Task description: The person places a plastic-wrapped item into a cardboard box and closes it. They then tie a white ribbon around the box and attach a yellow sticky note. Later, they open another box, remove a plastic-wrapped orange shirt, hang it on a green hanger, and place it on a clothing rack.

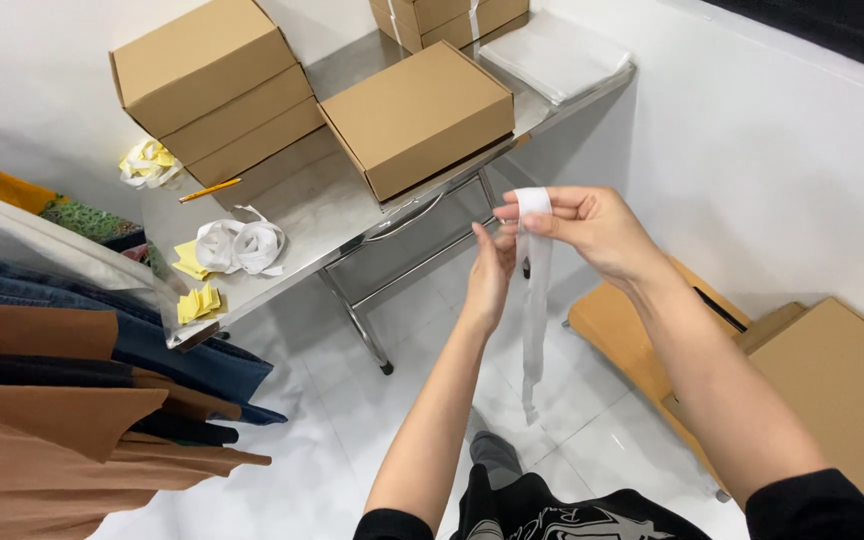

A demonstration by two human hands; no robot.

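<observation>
My right hand (592,228) pinches the top end of a long white strip (534,300) between thumb and fingers, and the strip hangs straight down toward the floor. My left hand (492,272) is raised beside it, fingers closed around the strip just below the right hand. Both hands hover in front of a steel table (352,215), near its edge. A closed brown cardboard box (418,115) sits on the table closest to my hands.
A stack of brown boxes (214,90) stands at the table's back left. Coiled white strips (240,245), yellow slips (197,300) and a pencil (209,190) lie near its front. Folded clothes (72,400) are piled at left. Flat cardboard (842,390) leans at right.
</observation>
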